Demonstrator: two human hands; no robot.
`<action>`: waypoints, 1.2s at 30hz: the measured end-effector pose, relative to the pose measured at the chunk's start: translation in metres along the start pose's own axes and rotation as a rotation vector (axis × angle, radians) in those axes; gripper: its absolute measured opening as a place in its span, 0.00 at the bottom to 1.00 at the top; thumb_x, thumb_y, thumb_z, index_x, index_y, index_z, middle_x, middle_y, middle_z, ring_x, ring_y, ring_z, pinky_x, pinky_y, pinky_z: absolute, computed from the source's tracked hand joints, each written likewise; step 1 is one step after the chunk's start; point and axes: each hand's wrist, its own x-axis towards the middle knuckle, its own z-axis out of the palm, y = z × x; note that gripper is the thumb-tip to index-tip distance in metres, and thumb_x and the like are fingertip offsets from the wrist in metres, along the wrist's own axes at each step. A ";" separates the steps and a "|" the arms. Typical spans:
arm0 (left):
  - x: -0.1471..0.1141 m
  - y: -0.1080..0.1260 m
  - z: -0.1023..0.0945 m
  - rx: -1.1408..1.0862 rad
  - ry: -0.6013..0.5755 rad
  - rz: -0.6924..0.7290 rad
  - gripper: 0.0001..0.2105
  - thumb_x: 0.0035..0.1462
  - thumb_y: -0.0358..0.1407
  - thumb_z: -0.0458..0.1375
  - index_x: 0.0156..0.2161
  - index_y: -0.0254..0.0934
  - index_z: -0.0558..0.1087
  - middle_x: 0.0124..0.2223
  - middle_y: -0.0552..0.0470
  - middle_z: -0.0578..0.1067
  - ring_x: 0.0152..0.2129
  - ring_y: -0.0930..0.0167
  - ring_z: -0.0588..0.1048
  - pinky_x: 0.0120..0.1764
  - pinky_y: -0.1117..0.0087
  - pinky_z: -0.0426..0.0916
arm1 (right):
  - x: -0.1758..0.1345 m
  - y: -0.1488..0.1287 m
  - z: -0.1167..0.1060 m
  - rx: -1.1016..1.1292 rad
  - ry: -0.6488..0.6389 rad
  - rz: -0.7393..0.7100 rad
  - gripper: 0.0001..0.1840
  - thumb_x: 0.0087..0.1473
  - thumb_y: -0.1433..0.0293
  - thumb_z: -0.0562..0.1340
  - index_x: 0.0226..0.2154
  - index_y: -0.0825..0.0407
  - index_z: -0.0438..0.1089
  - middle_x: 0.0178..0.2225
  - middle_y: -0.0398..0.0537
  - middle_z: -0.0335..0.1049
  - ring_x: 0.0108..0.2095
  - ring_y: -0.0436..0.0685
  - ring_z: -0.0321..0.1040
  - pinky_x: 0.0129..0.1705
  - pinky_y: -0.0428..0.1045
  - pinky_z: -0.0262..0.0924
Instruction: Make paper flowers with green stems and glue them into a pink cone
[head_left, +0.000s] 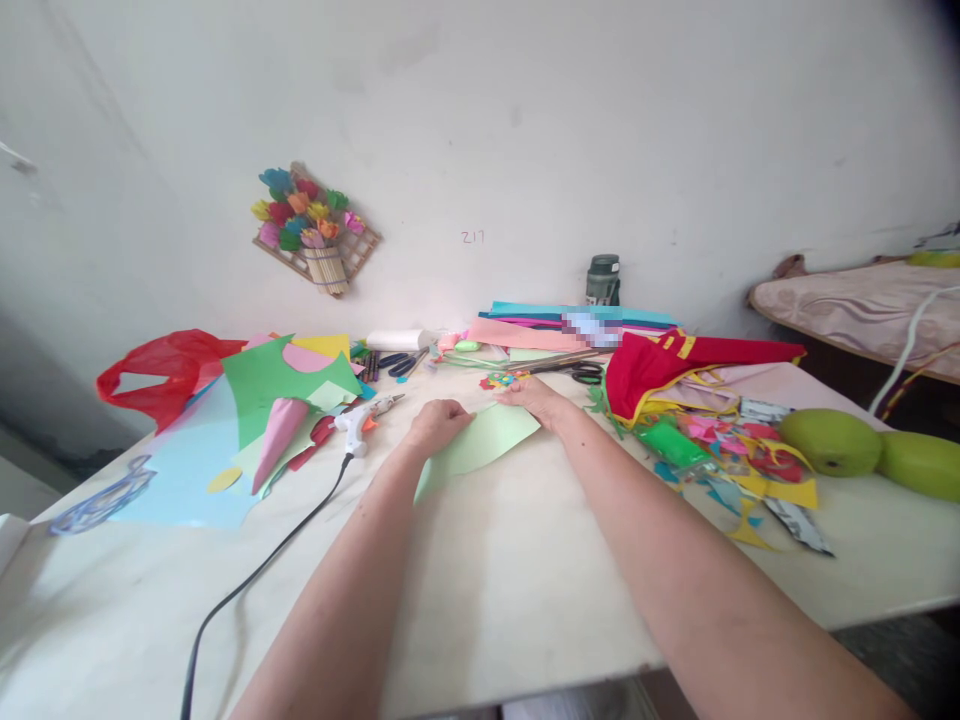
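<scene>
A curved piece of light green paper is held between my two hands above the middle of the table. My left hand pinches its left edge with the fingers closed. At its upper right side, my right hand grips the same sheet between thumb and fingers. Just beyond the right fingers lies a small colourful cut-out piece, partly hidden by the hand. Left of my left hand, a white glue gun rests on the table with its black cord trailing toward me.
At left lie a pink paper cone, blue and green sheets and a red bag. Black scissors and stacked paper sit at the back, before a dark bottle. Red cloth, scraps and a green gourd occupy the right.
</scene>
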 end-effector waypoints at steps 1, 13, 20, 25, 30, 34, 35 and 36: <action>0.000 -0.001 0.000 -0.012 -0.008 0.000 0.14 0.47 0.45 0.52 0.24 0.35 0.69 0.21 0.55 0.64 0.19 0.75 0.60 0.20 0.75 0.51 | 0.000 0.000 0.000 -0.017 0.013 -0.005 0.10 0.33 0.70 0.69 0.19 0.56 0.68 0.17 0.45 0.69 0.18 0.49 0.64 0.24 0.46 0.59; -0.006 -0.014 -0.015 -0.049 -0.124 -0.062 0.17 0.43 0.49 0.55 0.24 0.34 0.70 0.18 0.57 0.61 0.16 0.77 0.57 0.20 0.74 0.49 | 0.000 0.000 -0.004 -0.057 0.074 -0.007 0.07 0.33 0.74 0.66 0.17 0.56 0.66 0.16 0.45 0.68 0.17 0.50 0.63 0.22 0.46 0.59; -0.003 -0.037 -0.023 -0.209 -0.196 0.031 0.21 0.38 0.45 0.59 0.39 0.36 0.73 0.26 0.54 0.71 0.23 0.74 0.67 0.25 0.76 0.58 | 0.001 -0.001 -0.004 0.002 0.154 -0.004 0.09 0.31 0.74 0.67 0.17 0.55 0.64 0.14 0.41 0.66 0.17 0.50 0.63 0.22 0.46 0.59; -0.005 -0.045 -0.030 -0.109 -0.147 0.043 0.17 0.41 0.41 0.56 0.38 0.37 0.74 0.28 0.54 0.72 0.27 0.73 0.70 0.27 0.75 0.61 | 0.003 0.000 -0.006 0.017 0.176 -0.010 0.08 0.31 0.74 0.67 0.19 0.55 0.66 0.15 0.43 0.68 0.19 0.52 0.65 0.25 0.47 0.60; -0.014 -0.032 -0.037 -0.068 -0.092 0.043 0.15 0.44 0.39 0.55 0.38 0.39 0.75 0.31 0.54 0.75 0.30 0.72 0.71 0.30 0.75 0.64 | 0.003 0.000 -0.012 -0.007 0.190 -0.028 0.05 0.32 0.75 0.65 0.18 0.56 0.67 0.17 0.45 0.70 0.19 0.52 0.65 0.25 0.47 0.60; -0.014 -0.032 -0.036 -0.087 -0.104 0.057 0.14 0.44 0.35 0.55 0.38 0.39 0.75 0.34 0.54 0.77 0.33 0.71 0.72 0.33 0.75 0.65 | 0.003 0.000 -0.016 0.003 0.168 -0.026 0.05 0.32 0.75 0.65 0.20 0.56 0.68 0.17 0.45 0.70 0.19 0.52 0.65 0.25 0.47 0.61; -0.012 -0.034 -0.035 -0.097 -0.121 0.059 0.15 0.44 0.34 0.54 0.39 0.39 0.75 0.34 0.54 0.77 0.33 0.71 0.73 0.34 0.75 0.66 | 0.003 0.000 -0.016 0.003 0.167 -0.021 0.05 0.32 0.75 0.65 0.20 0.56 0.68 0.17 0.45 0.70 0.19 0.52 0.66 0.25 0.47 0.61; -0.011 -0.037 -0.033 -0.106 -0.141 0.059 0.15 0.44 0.33 0.54 0.39 0.38 0.75 0.35 0.54 0.77 0.33 0.71 0.73 0.34 0.75 0.66 | 0.003 0.000 -0.016 0.002 0.167 -0.013 0.05 0.32 0.75 0.64 0.20 0.56 0.68 0.17 0.45 0.70 0.19 0.52 0.65 0.24 0.47 0.60</action>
